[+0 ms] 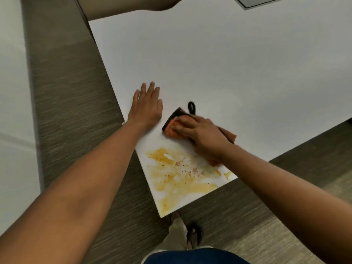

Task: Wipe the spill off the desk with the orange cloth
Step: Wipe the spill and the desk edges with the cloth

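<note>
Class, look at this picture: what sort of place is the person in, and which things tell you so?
Probably an office or a similar workroom. The clues: a large plain white desk, grey carpet-like flooring, and a flat grey panel set at the desk's far edge. No homely things are in view.

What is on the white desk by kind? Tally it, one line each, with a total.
Hands: 2, left hand flat on the desk, right hand on the cloth
Orange cloth: 1
Yellow spill: 1
Total: 4
</note>
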Demonstrator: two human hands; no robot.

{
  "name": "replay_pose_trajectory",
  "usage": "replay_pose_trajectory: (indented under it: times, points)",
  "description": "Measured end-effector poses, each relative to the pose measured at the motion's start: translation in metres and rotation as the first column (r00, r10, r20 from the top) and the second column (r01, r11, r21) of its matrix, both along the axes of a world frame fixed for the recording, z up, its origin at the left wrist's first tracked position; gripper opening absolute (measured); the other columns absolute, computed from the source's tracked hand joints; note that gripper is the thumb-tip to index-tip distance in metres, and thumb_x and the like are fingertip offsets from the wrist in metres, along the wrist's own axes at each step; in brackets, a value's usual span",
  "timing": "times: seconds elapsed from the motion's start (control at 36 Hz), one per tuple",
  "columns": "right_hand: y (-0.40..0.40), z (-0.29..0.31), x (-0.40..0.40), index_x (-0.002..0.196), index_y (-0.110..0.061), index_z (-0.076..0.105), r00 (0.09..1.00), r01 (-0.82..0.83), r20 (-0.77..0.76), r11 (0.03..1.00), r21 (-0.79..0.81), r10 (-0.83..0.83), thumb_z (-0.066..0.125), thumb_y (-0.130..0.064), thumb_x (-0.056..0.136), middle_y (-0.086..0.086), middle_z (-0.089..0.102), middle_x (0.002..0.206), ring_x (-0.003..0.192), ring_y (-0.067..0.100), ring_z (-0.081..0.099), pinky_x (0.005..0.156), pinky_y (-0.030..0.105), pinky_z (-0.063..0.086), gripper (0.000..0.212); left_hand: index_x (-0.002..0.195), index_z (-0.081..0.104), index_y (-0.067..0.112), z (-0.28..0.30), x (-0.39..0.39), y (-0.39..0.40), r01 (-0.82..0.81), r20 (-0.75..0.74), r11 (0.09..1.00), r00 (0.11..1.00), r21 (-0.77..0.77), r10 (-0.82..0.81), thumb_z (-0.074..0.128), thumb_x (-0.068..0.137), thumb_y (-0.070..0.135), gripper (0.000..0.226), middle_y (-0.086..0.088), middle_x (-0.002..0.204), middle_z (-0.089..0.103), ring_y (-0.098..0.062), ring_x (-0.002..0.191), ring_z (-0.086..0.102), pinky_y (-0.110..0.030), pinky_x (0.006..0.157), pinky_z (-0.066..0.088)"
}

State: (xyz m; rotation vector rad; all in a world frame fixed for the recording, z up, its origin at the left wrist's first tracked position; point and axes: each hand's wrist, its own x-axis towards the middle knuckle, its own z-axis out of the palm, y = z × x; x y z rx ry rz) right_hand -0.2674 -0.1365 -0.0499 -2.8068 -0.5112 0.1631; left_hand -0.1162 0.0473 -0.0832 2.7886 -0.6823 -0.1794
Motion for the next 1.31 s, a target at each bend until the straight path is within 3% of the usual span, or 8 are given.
replay_pose_trajectory:
  times: [0.14, 0.28, 0.44, 0.64, 0.78, 0.94, 1.06, 1.31]
  points:
    - [-0.011, 0.004, -0.047, 0.147, -0.035, 0.05, 0.994, -0.099, -0.039, 0.989, 0.108, 0.104, 0.058, -0.016, 0.099, -0.01, 0.041, 0.159, 0.126, 0.028, 0.05, 0.103, 0.042, 0.043, 0.052, 0.16, 0.02, 0.013, 0.008, -0.011, 0.002, 0.071, -0.072, 0.995, 0.995, -0.068, -0.076, 0.023, 0.109, 0.042, 0.059, -0.004, 0.17, 0.008, -0.022, 0.156, -0.006, -0.044, 0.125, -0.003]
    - [-0.075, 0.011, -0.046, 0.143, -0.026, 0.057, 0.964, 0.234, 0.077, 0.952, 0.199, -0.253, 0.05, -0.013, 0.093, -0.003, 0.052, 0.152, 0.108, 0.032, 0.059, 0.094, 0.043, 0.047, 0.052, 0.16, 0.018, 0.013, 0.011, -0.033, 0.002, 0.173, -0.06, 0.983, 0.983, -0.055, -0.176, 0.025, 0.109, 0.042, 0.06, -0.002, 0.17, 0.006, -0.019, 0.156, -0.008, -0.041, 0.125, -0.003]
    - [-0.076, -0.016, -0.048, 0.141, -0.03, 0.058, 0.933, 0.34, 0.107, 0.939, 0.043, -0.343, 0.057, -0.016, 0.096, -0.003, 0.049, 0.153, 0.103, 0.043, 0.051, 0.091, 0.054, 0.046, 0.047, 0.16, 0.021, 0.016, 0.004, -0.041, 0.007, 0.192, 0.002, 0.981, 0.981, -0.023, -0.192, 0.023, 0.108, 0.043, 0.058, 0.0, 0.17, 0.009, -0.019, 0.156, -0.004, -0.041, 0.126, -0.002]
    - [-0.018, -0.011, -0.078, 0.146, -0.042, 0.048, 0.98, 0.171, 0.097, 0.985, 0.006, -0.171, 0.037, -0.043, 0.1, -0.011, 0.042, 0.158, 0.1, 0.029, 0.046, 0.083, 0.042, 0.043, 0.047, 0.16, 0.022, 0.02, -0.001, -0.04, 0.008, 0.183, 0.016, 0.983, 0.983, -0.011, -0.183, 0.02, 0.106, 0.047, 0.06, 0.001, 0.169, 0.011, -0.018, 0.156, -0.001, -0.04, 0.126, -0.002]
    - [-0.037, -0.014, -0.113, 0.152, -0.042, 0.039, 0.994, 0.104, 0.034, 0.992, -0.067, -0.102, 0.045, -0.036, 0.098, -0.012, 0.031, 0.164, 0.103, 0.029, 0.046, 0.086, 0.043, 0.048, 0.055, 0.159, 0.021, 0.021, -0.002, -0.04, 0.007, 0.182, 0.012, 0.983, 0.983, -0.017, -0.182, 0.017, 0.106, 0.048, 0.061, 0.002, 0.169, 0.01, -0.017, 0.156, -0.002, -0.039, 0.126, -0.002]
    - [-0.067, -0.017, -0.085, 0.148, -0.037, 0.047, 0.922, 0.38, 0.097, 0.925, -0.03, -0.375, 0.039, -0.035, 0.096, -0.006, 0.043, 0.157, 0.098, 0.033, 0.044, 0.081, 0.048, 0.048, 0.053, 0.159, 0.021, 0.02, -0.004, -0.039, 0.006, 0.182, 0.03, 0.983, 0.983, -0.021, -0.181, 0.016, 0.105, 0.048, 0.061, 0.002, 0.169, 0.01, -0.017, 0.156, -0.002, -0.04, 0.126, -0.001]
    - [-0.059, -0.018, -0.034, 0.146, -0.036, 0.051, 0.837, 0.537, 0.104, 0.843, 0.026, -0.537, 0.046, -0.036, 0.103, -0.006, 0.045, 0.156, 0.113, 0.043, 0.045, 0.09, 0.05, 0.046, 0.044, 0.159, 0.021, 0.02, -0.006, -0.039, 0.007, 0.182, 0.042, 0.983, 0.983, -0.013, -0.181, 0.015, 0.105, 0.046, 0.06, 0.002, 0.169, 0.01, -0.017, 0.156, -0.002, -0.041, 0.126, -0.001]
    - [-0.003, -0.02, -0.055, 0.15, -0.039, 0.043, 0.966, 0.241, 0.113, 0.969, -0.056, -0.234, 0.043, -0.04, 0.101, -0.01, 0.039, 0.157, 0.104, 0.03, 0.043, 0.083, 0.044, 0.046, 0.048, 0.159, 0.024, 0.018, -0.004, -0.038, 0.005, 0.183, 0.05, 0.983, 0.982, -0.014, -0.182, 0.021, 0.107, 0.04, 0.056, 0.0, 0.169, 0.013, -0.02, 0.156, 0.002, -0.042, 0.126, 0.001]
